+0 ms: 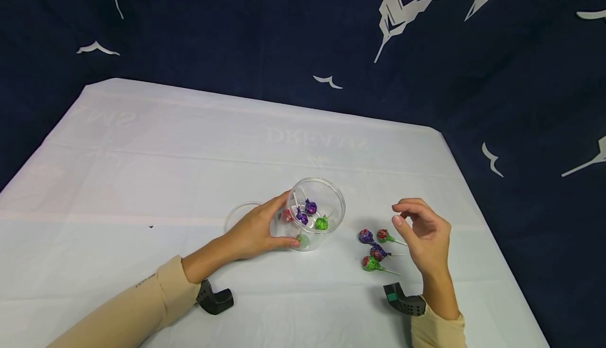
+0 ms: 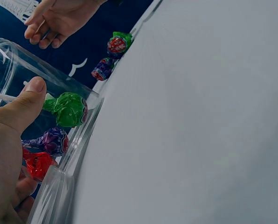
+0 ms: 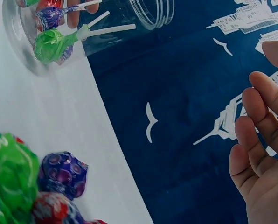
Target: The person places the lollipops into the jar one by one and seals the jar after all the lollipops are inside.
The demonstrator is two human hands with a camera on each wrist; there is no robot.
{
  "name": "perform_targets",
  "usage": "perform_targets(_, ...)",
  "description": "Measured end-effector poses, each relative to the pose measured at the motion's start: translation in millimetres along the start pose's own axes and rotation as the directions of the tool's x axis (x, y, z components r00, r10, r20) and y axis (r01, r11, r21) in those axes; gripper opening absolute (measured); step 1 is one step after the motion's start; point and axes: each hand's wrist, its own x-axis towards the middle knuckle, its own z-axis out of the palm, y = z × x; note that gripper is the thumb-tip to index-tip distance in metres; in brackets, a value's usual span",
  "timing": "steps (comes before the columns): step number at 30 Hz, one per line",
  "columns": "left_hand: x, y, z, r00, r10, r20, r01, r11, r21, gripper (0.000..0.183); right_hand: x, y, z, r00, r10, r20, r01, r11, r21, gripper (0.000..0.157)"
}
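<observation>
My left hand [image 1: 253,232] grips a clear plastic jar [image 1: 334,207] from its left side, with the thumb along the near wall. Inside the jar are several wrapped lollipops: a green lollipop [image 1: 321,224], a purple lollipop [image 1: 310,207] and a red lollipop [image 2: 38,164] among them. The jar's mouth is uncovered. To its right, my right hand [image 1: 428,235] hovers with loosely bent fingers and nothing between them. Just left of that hand, several lollipops lie grouped on the table, including a green lollipop [image 1: 371,264] and a purple lollipop [image 1: 365,236].
A clear round lid [image 1: 236,212] lies on the white-covered table [image 1: 142,179], partly behind the left hand. Dark blue cloth [image 1: 236,32] with white prints hangs beyond the far edge. A small dark speck [image 1: 151,227] marks the tablecloth at left.
</observation>
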Motion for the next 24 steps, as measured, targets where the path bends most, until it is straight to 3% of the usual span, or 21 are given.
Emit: perform_targets(24, -0.2, -1.7, 1.3, 1.0, 0.009, -0.005, -0.009, 1.0, 0.014, 0.104, -19.1, -11.8, -23.0, 0.999, 0.044, -0.022, -0.046, 0.995, -0.088, 0.025)
